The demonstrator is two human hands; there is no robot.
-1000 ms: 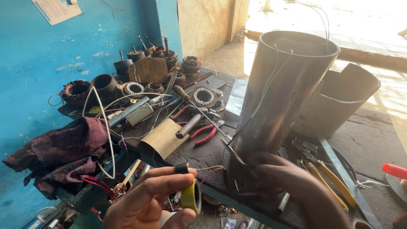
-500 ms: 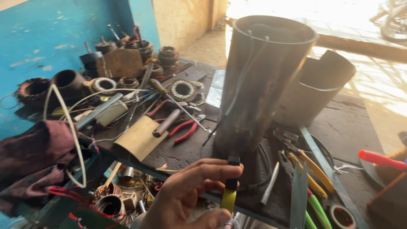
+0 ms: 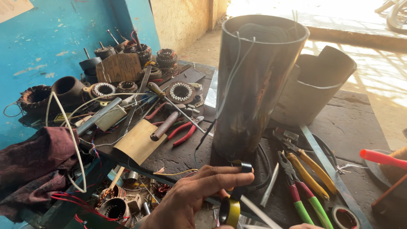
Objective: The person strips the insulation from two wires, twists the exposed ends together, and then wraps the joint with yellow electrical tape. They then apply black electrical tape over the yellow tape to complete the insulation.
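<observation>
Head view: the left hand [image 3: 190, 199] reaches in from 7 o'clock, its fingers [image 3: 224, 178] grasping a strip of black tape [image 3: 241, 178] pulled from a yellow-rimmed tape roll [image 3: 229, 212] at 6 o'clock. The right hand [image 3: 307, 226] barely shows at the bottom edge; I cannot tell its grip. Just above, at center, a tall metal cylinder [image 3: 254, 85] stands upright on the surface [image 3: 352, 123]. Red pliers [image 3: 184, 130] lie at 9 o'clock of the cylinder.
</observation>
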